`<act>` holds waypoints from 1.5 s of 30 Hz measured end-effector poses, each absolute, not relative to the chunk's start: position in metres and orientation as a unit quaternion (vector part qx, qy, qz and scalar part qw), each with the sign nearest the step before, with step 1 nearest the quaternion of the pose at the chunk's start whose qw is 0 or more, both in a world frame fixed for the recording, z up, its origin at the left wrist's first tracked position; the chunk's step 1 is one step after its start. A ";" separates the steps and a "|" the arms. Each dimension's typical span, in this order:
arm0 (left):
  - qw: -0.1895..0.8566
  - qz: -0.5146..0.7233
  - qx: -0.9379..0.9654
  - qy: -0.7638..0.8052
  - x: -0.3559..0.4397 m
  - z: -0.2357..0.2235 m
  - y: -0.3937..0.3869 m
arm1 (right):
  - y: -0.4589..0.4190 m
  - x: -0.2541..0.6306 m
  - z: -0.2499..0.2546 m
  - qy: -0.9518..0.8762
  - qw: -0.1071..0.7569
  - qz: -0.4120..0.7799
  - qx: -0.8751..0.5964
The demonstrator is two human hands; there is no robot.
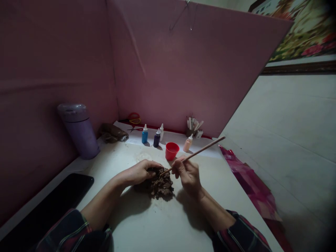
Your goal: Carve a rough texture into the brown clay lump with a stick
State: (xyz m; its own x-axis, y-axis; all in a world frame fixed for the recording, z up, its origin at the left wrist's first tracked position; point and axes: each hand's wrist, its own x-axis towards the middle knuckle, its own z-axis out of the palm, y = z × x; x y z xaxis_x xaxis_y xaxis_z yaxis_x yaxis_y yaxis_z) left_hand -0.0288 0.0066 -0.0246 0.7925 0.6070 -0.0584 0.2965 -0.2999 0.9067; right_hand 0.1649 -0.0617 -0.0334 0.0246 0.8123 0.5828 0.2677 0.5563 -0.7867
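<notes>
A rough, crumbly lump of brown clay [163, 187] rests on the white tabletop in front of me. My left hand [143, 172] grips its upper left side, with the thumb and fingers against the clay; some fingertips are hidden. Pinched in my right hand [187, 175] is a long thin wooden stick [207, 147], slanting down to the left. The lower tip of the stick touches the top of the lump. Just behind the clay stands a small red cup [172, 152].
Behind are blue [145, 135], dark [156, 139], white and peach [188, 144] dropper bottles, a tool holder [193, 129] and scissors [135, 128]. At left are a purple bottle [80, 133], a wrapped brown block [113, 133] and a black tablet-like slab [70, 190]. Pink panels [168, 70] enclose the table.
</notes>
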 end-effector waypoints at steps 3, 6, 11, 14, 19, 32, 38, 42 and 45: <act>0.532 0.155 0.782 0.284 -0.028 -0.024 0.005 | -0.060 0.157 -0.036 -0.735 0.510 0.176 -0.411; 0.544 0.156 0.777 0.276 -0.028 -0.022 0.004 | -0.058 0.152 -0.035 -0.780 0.471 0.118 -0.395; 0.539 0.154 0.781 0.275 -0.029 -0.020 0.004 | -0.060 0.153 -0.031 -0.790 0.466 0.090 -0.388; 0.535 0.152 0.784 0.277 -0.029 -0.020 0.004 | -0.065 0.157 -0.029 -0.796 0.476 0.055 -0.370; 0.523 0.150 0.788 0.289 -0.028 -0.020 0.004 | -0.071 0.157 -0.025 -0.746 0.535 0.063 -0.391; 0.521 0.147 0.790 0.289 -0.028 -0.018 0.003 | -0.071 0.156 -0.029 -0.735 0.538 0.121 -0.394; 0.518 0.153 0.792 0.286 -0.028 -0.020 0.004 | -0.068 0.153 -0.034 -0.725 0.537 0.124 -0.414; 0.519 0.151 0.790 0.289 -0.029 -0.021 0.004 | -0.066 0.152 -0.030 -0.737 0.529 0.131 -0.400; 0.523 0.147 0.788 0.291 -0.029 -0.021 0.005 | -0.069 0.158 -0.024 -0.669 0.597 0.136 -0.422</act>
State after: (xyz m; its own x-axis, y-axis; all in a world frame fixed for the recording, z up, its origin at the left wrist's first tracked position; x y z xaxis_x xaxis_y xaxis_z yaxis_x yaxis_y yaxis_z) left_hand -0.0287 0.0046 -0.0214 0.7872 0.6124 -0.0720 0.3045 -0.2845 0.9090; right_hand 0.1583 -0.0686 -0.0237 0.0689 0.7257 0.6845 0.4019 0.6078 -0.6849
